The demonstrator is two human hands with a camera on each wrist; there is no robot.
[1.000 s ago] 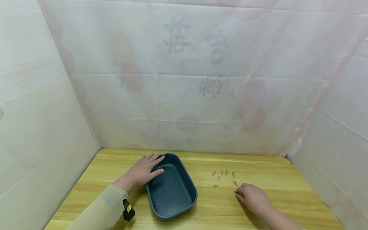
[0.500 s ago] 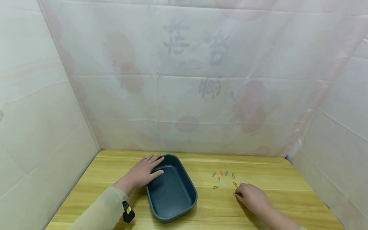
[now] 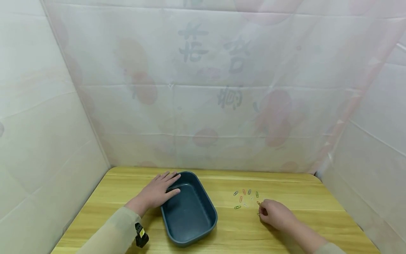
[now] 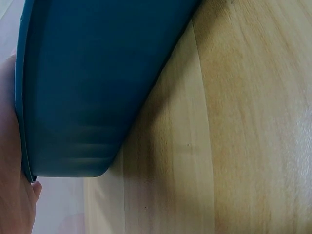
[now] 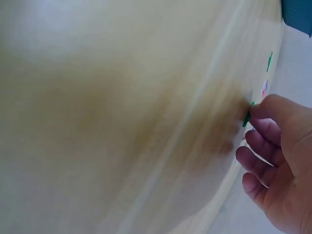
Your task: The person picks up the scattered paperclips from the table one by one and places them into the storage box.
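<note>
My left hand [image 3: 160, 188] lies flat with straight fingers on the near-left rim of a dark blue oval tray [image 3: 190, 225]; the tray's inside is bare. The left wrist view shows the tray's outer wall [image 4: 97, 83] with my palm [image 4: 12, 190] against its rim. Several coloured paper clips [image 3: 245, 197] are scattered on the wooden table [image 3: 285, 187] right of the tray. My right hand [image 3: 263, 211] sits at their near right edge, fingers curled, pinching a green paper clip [image 5: 247, 117] against the tabletop; in the head view that green clip [image 3: 258, 213] barely shows.
White printed sheets wall the table in at the back and on both sides. A black wrist camera [image 3: 141, 234] sits under my left sleeve. In the right wrist view another green clip [image 5: 269, 61] and a pale one [image 5: 264, 87] lie beyond my fingers.
My right hand's fingers have curled tighter on the green clip and the hand has shifted slightly toward the clips. The left hand and tray have stayed put.
</note>
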